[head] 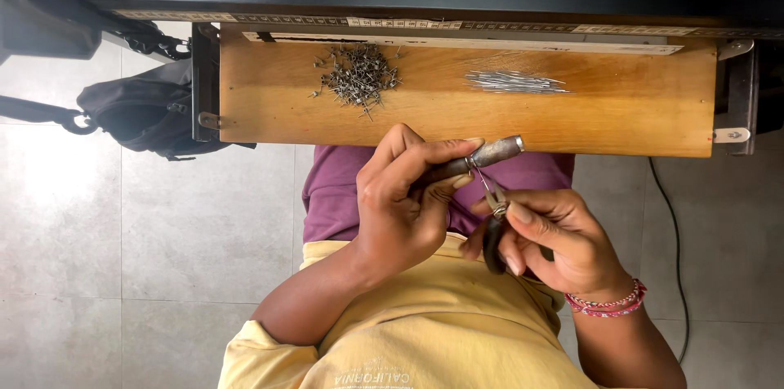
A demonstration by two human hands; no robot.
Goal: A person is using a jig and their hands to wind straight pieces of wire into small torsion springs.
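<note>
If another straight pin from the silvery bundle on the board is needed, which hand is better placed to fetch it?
Probably the right hand: the straight pins lie up on its side of the wooden board. But it holds pliers, so it isn't free. The left hand grips a metal tool, nearer the bent pieces.

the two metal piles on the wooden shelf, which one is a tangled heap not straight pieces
The darker pile, above the left hand: a jumbled clump of small bent pieces. The other pile is pale straight pins lying parallel.
</note>
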